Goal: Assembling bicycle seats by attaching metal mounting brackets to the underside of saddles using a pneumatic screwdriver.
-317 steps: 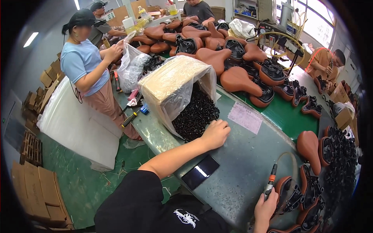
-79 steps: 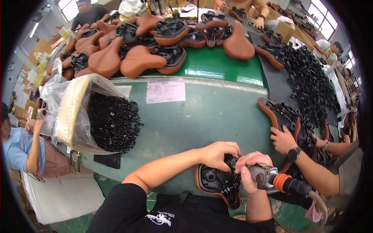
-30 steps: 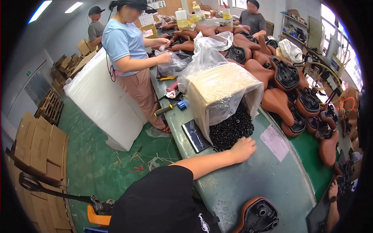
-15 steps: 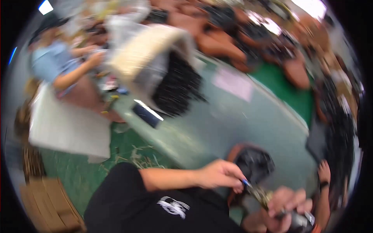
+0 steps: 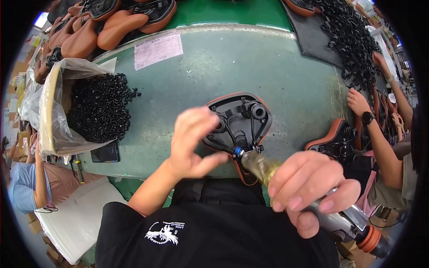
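Note:
A brown-edged bicycle saddle (image 5: 232, 119) lies upside down on the bench before me, its black underside, rails and round springs facing up. My right hand (image 5: 313, 187) is wrapped round a silver power screwdriver (image 5: 337, 219) with a yellowish clear nose and an orange ring at its rear end. The blue-collared tip (image 5: 240, 152) overlaps the saddle's near part; whether it touches a screw I cannot make out. Over the saddle's left side hovers my left hand (image 5: 190, 145), slightly blurred, thumb and fingers apart, with nothing visible in it.
At left, a plastic-lined box (image 5: 47, 109) lies tipped, spilling small black parts (image 5: 100, 107) beside a dark phone (image 5: 105, 152). A pink paper sheet (image 5: 158, 50) lies farther back. Saddles (image 5: 80, 42) are heaped far left. Another saddle (image 5: 333, 143) and a co-worker's arms (image 5: 380, 138) are at right.
The view has swung right and steadied, bringing the saddle to the middle. My left hand, earlier pinched at the screwdriver's tip, has come away and spread. My right hand keeps hold of the screwdriver.

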### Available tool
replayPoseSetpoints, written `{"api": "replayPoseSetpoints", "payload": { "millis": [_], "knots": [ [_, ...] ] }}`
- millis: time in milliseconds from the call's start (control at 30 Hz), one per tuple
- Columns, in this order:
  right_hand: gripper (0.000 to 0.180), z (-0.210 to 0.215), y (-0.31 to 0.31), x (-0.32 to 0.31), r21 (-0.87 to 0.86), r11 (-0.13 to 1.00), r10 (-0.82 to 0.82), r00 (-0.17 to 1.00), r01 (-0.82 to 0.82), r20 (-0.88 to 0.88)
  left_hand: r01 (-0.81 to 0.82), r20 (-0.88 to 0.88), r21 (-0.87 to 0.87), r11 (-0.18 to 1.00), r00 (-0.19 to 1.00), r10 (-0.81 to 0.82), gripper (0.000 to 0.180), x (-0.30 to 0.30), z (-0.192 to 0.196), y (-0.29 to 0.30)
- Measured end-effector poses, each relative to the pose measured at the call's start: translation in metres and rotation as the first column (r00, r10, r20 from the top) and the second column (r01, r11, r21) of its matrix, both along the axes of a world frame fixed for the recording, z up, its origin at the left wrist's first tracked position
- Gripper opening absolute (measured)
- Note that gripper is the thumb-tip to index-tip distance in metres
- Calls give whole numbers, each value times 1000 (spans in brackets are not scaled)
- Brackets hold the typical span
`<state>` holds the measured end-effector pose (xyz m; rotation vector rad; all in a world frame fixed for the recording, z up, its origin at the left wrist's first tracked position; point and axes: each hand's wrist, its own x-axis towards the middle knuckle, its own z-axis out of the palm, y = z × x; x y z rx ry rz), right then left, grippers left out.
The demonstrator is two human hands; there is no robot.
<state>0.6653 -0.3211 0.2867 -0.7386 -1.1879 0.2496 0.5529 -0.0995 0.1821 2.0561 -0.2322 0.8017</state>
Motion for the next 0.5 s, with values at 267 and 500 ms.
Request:
{"api": "replayPoseSetpoints", "payload": {
  "millis": [267,500],
  "knots": [
    [41,-14,15,-2,-10,994,-107,989,107,-103,-284,-64,112,952,954,292,56,12,-50,-1],
    [33,-12,15,11,-74,989,-129,991,132,42,-374,-21,173,911,923,383,53,11,-34,-9]
  ]
}}
